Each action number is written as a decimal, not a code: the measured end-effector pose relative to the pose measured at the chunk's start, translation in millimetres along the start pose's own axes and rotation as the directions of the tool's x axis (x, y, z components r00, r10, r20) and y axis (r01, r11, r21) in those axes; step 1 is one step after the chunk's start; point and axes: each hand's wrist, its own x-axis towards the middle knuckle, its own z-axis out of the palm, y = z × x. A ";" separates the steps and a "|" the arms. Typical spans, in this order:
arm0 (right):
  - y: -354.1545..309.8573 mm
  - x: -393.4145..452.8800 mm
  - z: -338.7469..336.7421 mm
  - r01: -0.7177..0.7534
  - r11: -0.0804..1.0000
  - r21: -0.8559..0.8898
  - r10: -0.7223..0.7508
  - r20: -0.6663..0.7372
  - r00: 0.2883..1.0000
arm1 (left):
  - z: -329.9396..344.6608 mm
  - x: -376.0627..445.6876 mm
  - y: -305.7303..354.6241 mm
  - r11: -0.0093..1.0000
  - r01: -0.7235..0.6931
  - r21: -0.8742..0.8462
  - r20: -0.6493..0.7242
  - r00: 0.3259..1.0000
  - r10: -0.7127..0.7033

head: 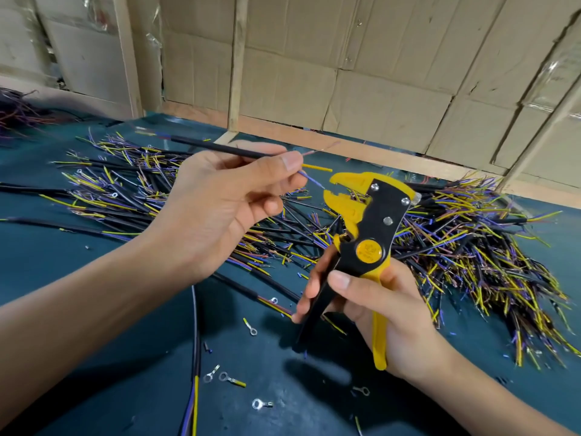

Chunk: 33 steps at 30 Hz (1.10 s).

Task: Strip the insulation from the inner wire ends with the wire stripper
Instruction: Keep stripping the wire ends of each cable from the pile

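Note:
My left hand [217,199] pinches a black sheathed cable [217,146] near its end, above the table. Three inner wires fan out past my fingertips: a brown one [320,149] with bare copper, a yellow one [317,167] and a blue one [311,179]. The blue wire's tip points at the open jaws of a yellow and black wire stripper [367,221], just short of them. My right hand [377,309] grips the stripper's handles, which stand spread apart.
Heaps of cut black cables with yellow, blue and brown ends [471,247] cover the dark green table [94,278]. Loose ring terminals [226,377] and insulation scraps lie near me. A long cable [196,357] runs toward me. Cardboard walls [345,58] stand behind.

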 end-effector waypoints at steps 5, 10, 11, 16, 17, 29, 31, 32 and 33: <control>-0.8 -0.8 0.3 -0.011 1.000 -0.005 0.011 0.015 1.000 | 1.7 -3.8 -8.7 0.997 -0.072 0.037 -0.015 0.997 0.072; -0.2 -1.2 0.3 0.000 1.000 -0.005 0.000 0.016 1.000 | 3.6 -5.9 -14.6 0.994 -0.104 0.021 -0.021 0.994 0.105; -0.1 -1.0 0.3 0.001 1.000 -0.002 -0.001 0.016 1.000 | 3.9 -6.0 -15.6 0.994 -0.110 0.018 -0.027 0.994 0.110; 0.5 -0.4 -0.2 0.008 1.000 -0.010 -0.008 0.009 1.000 | 6.0 -10.0 -19.6 0.985 -0.169 0.029 -0.074 0.982 0.171; 0.8 -0.6 -0.2 0.008 1.000 -0.011 -0.008 0.007 1.000 | 6.3 -10.7 -19.7 0.984 -0.177 0.019 -0.077 0.981 0.178; 0.9 -1.3 -1.4 -0.001 1.000 -0.005 0.001 0.024 1.000 | 6.4 -13.3 -19.7 0.976 -0.207 0.059 -0.052 0.976 0.210; 0.7 -1.7 -1.9 -0.018 1.000 0.003 0.018 0.032 0.999 | 5.9 -13.6 -20.1 0.971 -0.226 0.082 -0.043 0.972 0.230; 0.3 -2.0 -1.9 -0.025 1.000 0.003 0.025 0.037 0.999 | 5.4 -13.7 -20.6 0.968 -0.233 0.093 -0.037 0.971 0.238; 0.0 -2.2 -2.2 -0.027 1.000 -0.003 0.027 0.041 0.999 | 5.1 -13.7 -21.3 0.966 -0.240 0.099 -0.030 0.969 0.244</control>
